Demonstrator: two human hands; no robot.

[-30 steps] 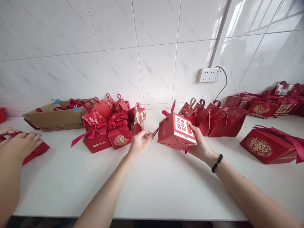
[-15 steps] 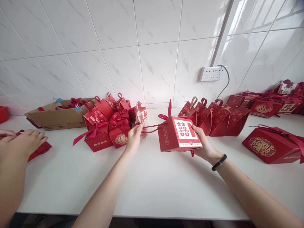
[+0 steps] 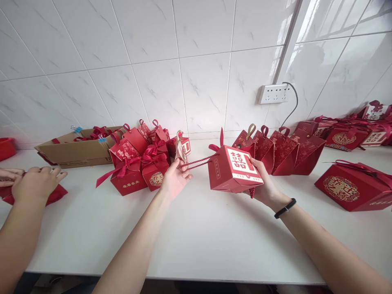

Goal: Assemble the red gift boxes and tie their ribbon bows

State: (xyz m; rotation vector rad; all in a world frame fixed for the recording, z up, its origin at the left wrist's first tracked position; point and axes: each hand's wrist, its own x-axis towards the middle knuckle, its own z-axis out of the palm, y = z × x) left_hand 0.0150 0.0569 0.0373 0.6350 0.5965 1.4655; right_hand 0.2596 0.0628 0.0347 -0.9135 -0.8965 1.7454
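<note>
White tiles with grey veins (image 3: 202,90) back the pale counter (image 3: 196,241), and from where I stand I can see red gift boxes (image 3: 130,181) clustered just beyond the left fingers. A second ago only a short bit of cord showed between those fingers and the carton; now the red cord (image 3: 200,160) runs out in two long strands, which I take to mean that the handle on this side is drawn through nearly to length. The carton (image 3: 219,173) has tipped a little, too, and sits between the hands, above the counter, in the right fingers' grasp.

The left hand (image 3: 176,179) reaches out palm inward, thumb up, the cord's far end caught by thumb and forefinger, the other fingers loosely curled. The right hand (image 3: 265,185) grips the carton from its outer side, thumb at the upper edge, its other fingers mostly hidden beneath. Just behind that thumb stands a row of folded red boxes (image 3: 283,153). Well left of the left fingers, a co-worker's hands (image 3: 35,183) press red material.
</note>
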